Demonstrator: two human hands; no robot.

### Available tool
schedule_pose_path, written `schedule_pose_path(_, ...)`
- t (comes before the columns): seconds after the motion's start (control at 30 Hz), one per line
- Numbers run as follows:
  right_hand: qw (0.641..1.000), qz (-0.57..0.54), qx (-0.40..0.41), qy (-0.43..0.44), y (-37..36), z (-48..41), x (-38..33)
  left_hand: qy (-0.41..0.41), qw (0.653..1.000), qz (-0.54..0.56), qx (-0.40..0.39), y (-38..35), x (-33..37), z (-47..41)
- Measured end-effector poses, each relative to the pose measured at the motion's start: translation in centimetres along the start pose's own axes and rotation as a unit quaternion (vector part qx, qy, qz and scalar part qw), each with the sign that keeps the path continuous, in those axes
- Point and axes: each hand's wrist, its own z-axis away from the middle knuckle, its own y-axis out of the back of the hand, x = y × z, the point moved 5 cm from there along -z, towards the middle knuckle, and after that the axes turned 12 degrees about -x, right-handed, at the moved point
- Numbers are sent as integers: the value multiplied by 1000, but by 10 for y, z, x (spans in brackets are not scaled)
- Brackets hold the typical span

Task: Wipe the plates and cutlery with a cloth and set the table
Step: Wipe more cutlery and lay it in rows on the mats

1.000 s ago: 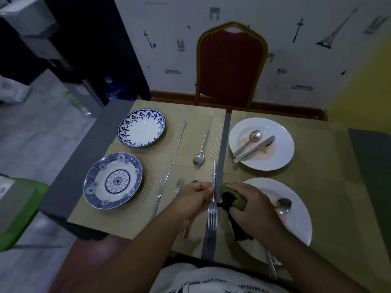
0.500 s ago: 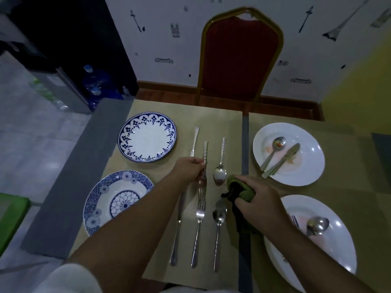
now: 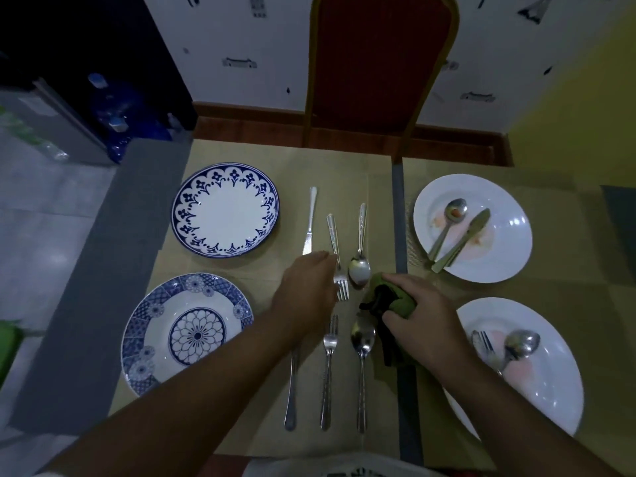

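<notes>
- Right hand (image 3: 425, 327) clenches a bunched green cloth (image 3: 403, 301).
- Left hand (image 3: 303, 290), just left of the cloth, has fingertips at the neck of a fork (image 3: 334, 235); whether it grips cannot be told.
- Stained white plate (image 3: 511, 259) lies right of the cloth.

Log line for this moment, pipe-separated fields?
left hand: on far fork, grip unclear | right hand: grips green cloth | far white plate, near white plate: soiled

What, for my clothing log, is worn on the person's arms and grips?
Nothing: the left grip and right grip show no gloves, rings or watch, and no sleeves reach into view. A white printed garment edges the frame's bottom.
</notes>
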Motion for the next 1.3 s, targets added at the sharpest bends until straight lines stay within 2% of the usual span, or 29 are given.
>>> schedule_pose_path(0.07, 1000, 7, -3, -1, -4, 0, 1, -10, 998, -54, -29, -17, 3, 8)
schedule_pose_path(0.17, 1000, 6, -7, -8, -8, -2, 2, 1, 996, -85, -30, -25, 7, 9)
schedule_pose_path(0.3, 1000, 4, -8, -11, -9, -4, 3, 15, 988, -139, -71, -28, 3, 0)
schedule_pose_path(0.43, 1000, 1, -9, -14, -7, -6, 3, -4, 981, -179, -73, -20, 0, -7)
schedule_pose_path(0.73, 1000, 18, 7, -17, -4, -14, 1, -4, 982, -168, -83, -10, -5, -15)
schedule_pose_path(0.9, 1000, 20, 10, -22, 0, -11, 1, 4, 986, -154, -62, -9, 4, -1)
schedule_pose_path(1.07, 1000, 4, 7, -18, 8, 7, 4, -13, 991, -133, -31, -11, 36, 25)
schedule_pose_path(1.3, 999, -8, 20, 32, 42, 51, 24, -24, 994, -108, 15, -33, 109, 57)
